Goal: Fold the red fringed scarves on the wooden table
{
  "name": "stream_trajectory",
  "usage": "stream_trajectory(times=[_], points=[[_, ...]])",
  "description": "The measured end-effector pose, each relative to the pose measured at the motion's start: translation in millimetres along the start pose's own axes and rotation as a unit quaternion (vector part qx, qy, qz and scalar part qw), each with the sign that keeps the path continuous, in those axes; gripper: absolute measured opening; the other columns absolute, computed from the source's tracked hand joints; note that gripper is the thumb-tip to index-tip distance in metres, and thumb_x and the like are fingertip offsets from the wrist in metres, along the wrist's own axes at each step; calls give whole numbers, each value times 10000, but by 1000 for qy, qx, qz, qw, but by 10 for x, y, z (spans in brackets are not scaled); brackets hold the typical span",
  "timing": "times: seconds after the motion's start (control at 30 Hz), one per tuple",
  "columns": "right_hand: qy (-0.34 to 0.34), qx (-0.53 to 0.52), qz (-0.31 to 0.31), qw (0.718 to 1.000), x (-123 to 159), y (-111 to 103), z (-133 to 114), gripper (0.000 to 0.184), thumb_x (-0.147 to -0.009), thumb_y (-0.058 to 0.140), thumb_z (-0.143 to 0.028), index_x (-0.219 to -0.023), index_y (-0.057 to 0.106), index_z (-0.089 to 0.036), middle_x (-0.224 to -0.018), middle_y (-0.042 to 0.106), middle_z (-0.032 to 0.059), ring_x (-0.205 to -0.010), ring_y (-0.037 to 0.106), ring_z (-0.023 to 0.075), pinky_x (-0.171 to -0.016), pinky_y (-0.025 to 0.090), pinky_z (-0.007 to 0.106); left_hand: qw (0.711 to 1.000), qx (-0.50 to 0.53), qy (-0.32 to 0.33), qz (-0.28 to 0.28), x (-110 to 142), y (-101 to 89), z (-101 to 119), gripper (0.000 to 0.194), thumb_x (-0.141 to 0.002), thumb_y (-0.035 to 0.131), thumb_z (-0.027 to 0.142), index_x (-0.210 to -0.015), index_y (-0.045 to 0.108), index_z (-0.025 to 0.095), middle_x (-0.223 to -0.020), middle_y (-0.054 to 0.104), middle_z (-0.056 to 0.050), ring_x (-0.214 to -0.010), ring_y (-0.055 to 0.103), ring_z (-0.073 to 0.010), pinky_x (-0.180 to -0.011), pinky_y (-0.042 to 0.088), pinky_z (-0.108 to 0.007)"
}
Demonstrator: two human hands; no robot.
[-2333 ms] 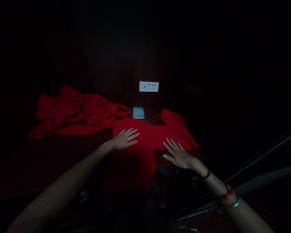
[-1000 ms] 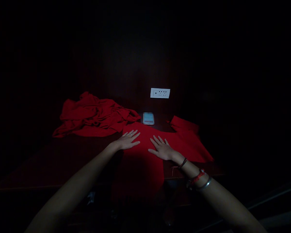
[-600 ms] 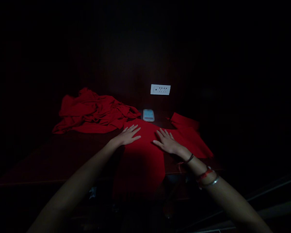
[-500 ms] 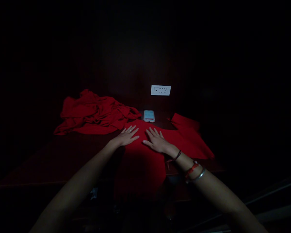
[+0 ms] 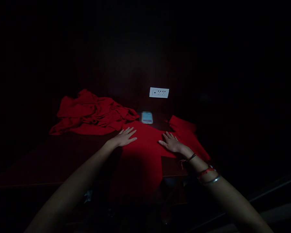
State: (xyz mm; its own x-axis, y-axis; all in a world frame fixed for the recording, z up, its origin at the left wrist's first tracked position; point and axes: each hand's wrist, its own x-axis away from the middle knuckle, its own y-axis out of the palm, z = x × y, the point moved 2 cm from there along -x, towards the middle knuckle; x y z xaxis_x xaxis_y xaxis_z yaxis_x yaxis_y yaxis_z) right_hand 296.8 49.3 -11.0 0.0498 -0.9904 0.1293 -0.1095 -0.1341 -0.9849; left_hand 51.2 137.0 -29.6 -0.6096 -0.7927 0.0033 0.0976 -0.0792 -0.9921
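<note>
A flat red cloth (image 5: 140, 161) lies spread over the dark table, its near end hanging past the front edge. It looks like a scarf or shawl, with a strip reaching off to the right. My left hand (image 5: 125, 137) rests flat on its left side, fingers spread, a ring on one finger. On the right-hand strip lies my right hand (image 5: 170, 142), palm down with fingers stretched out. Neither hand grips anything. Several bands circle my right wrist and forearm.
A crumpled heap of red cloth (image 5: 92, 115) sits at the back left of the table (image 5: 63, 158). Behind the flat cloth lies a phone (image 5: 147, 117) with a lit screen. A white power socket (image 5: 159, 92) is on the dark wall. The surroundings are very dark.
My right hand has slid to the right across the red cloth, away from my left hand. My left hand stays nearly in place. The view has shifted slightly.
</note>
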Motion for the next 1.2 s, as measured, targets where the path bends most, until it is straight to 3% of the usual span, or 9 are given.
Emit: stream_trajectory(times=[0.1, 0.23, 0.4, 0.57, 0.67, 0.77, 0.9, 1.07, 1.2], points=[[-76, -22, 42, 996, -85, -53, -428, 798, -706, 85, -676, -1323, 80, -169, -1380, 7, 74, -1236, -44, 256, -972, 63, 444, 1000, -9, -5, 15, 34, -27, 31, 656, -769, 180, 596, -1305, 159, 218, -1371, 54, -53, -1241, 13, -222, -978, 53, -418], [-133, -26, 16, 991, -161, 59, -755, 757, -720, 76, -660, -1322, 68, -202, -1382, 26, 49, -1237, -29, 256, -968, 34, 464, 1000, -1, -13, -11, 34, -2, 17, 650, -775, 152, 592, -1309, 131, 221, -1370, 59, -58, -1241, 12, -220, -975, 58, -424], [-70, -3, -13, 997, -99, 200, -276, 757, -706, 60, -674, -1319, 61, -230, -1382, 12, 24, -1237, -23, 254, -979, 23, 441, 1000, -1, -8, -29, 6, 12, -9, 662, -768, 155, 604, -1311, 110, 228, -1371, 29, -63, -1240, 25, -221, -975, 63, -422], [12, 16, -10, 1000, 60, 144, 203, 787, -710, 80, -671, -1322, 82, -176, -1379, 25, 69, -1233, -16, 268, -982, 45, 425, 1000, -1, -9, -30, 12, -3, 13, 656, -776, 157, 588, -1312, 116, 212, -1371, 44, -70, -1241, 18, -222, -976, 59, -426], [23, -7, 2, 1000, 87, 9, 85, 817, -686, 110, -698, -1320, 113, -183, -1377, 49, 87, -1227, 15, 305, -974, 76, 436, 1000, -5, -10, -2, 27, -9, 24, 639, -776, 166, 585, -1306, 148, 228, -1373, 67, -54, -1242, 15, -215, -977, 41, -434], [-32, -36, 48, 998, 27, -121, -254, 812, -679, 104, -705, -1322, 84, -209, -1382, 20, 65, -1226, -13, 308, -972, 65, 443, 998, -17, 6, 55, 44, -31, 40, 616, -778, 194, 573, -1302, 160, 250, -1376, 44, -28, -1243, -9, -204, -980, 14, -432], [-101, -32, 23, 994, -118, -36, -546, 793, -685, 89, -698, -1321, 67, -225, -1383, 11, 41, -1226, -48, 299, -970, 29, 458, 1000, -3, 30, -5, 54, -21, 58, 604, -790, 174, 562, -1305, 134, 251, -1373, 48, -27, -1243, 1, -202, -975, 44, -439], [-52, 1, -7, 999, -185, 182, -191, 786, -690, 46, -689, -1320, 70, -220, -1382, 20, 45, -1233, -19, 276, -975, 29, 443, 998, 8, 36, -51, 56, -29, 58, 597, -794, 158, 565, -1304, 118, 258, -1370, 49, -21, -1243, 3, -197, -972, 64, -438], [20, 27, -21, 999, -120, 99, 211, 800, -707, 63, -671, -1322, 77, -159, -1379, 34, 75, -1236, 1, 262, -978, 59, 429, 999, 4, 23, -49, 62, -39, 75, 585, -799, 173, 550, -1303, 126, 257, -1370, 58, -22, -1243, 12, -196, -974, 62, -434]])
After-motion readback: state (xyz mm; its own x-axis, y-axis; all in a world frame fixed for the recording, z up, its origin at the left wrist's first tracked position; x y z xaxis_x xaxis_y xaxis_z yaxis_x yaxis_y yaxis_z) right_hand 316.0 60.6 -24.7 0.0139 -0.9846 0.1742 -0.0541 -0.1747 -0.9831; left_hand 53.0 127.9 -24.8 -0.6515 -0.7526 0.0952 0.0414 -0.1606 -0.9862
